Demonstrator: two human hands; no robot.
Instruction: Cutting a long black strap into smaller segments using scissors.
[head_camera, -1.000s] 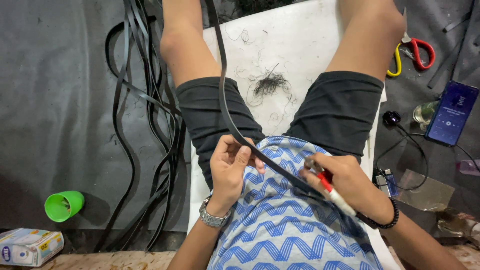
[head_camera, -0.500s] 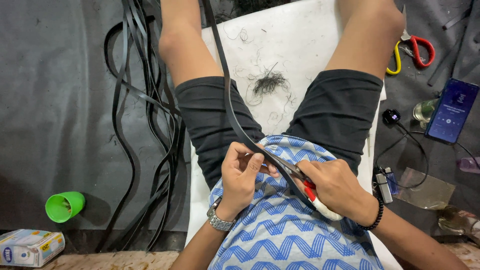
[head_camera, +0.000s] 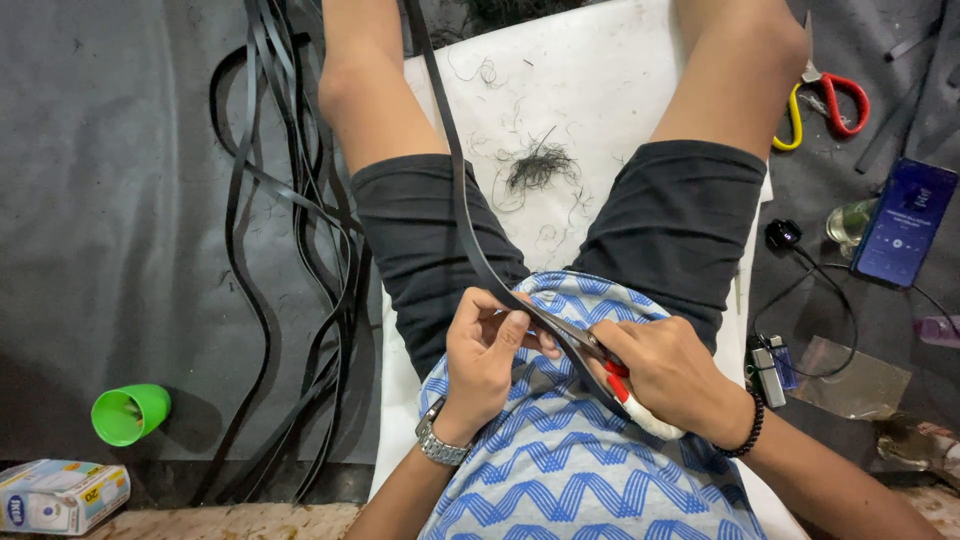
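White-blue carton (head_camera: 60, 495) lies bottom-left beside green cup (head_camera: 130, 413); left hand (head_camera: 490, 362) pinches black strap (head_camera: 455, 190), right hand (head_camera: 665, 372) grips scissors (head_camera: 625, 395).

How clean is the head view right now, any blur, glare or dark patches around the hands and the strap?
Head view: sharp and evenly lit across the left hand, right hand and black strap; no motion blur shows. The white mat is bright without washing out, so the loose trimmings stay visible. Only a soft shadow beside the green cup. The phone screen is lit, no glare. Legs look stretched toward the top edge.
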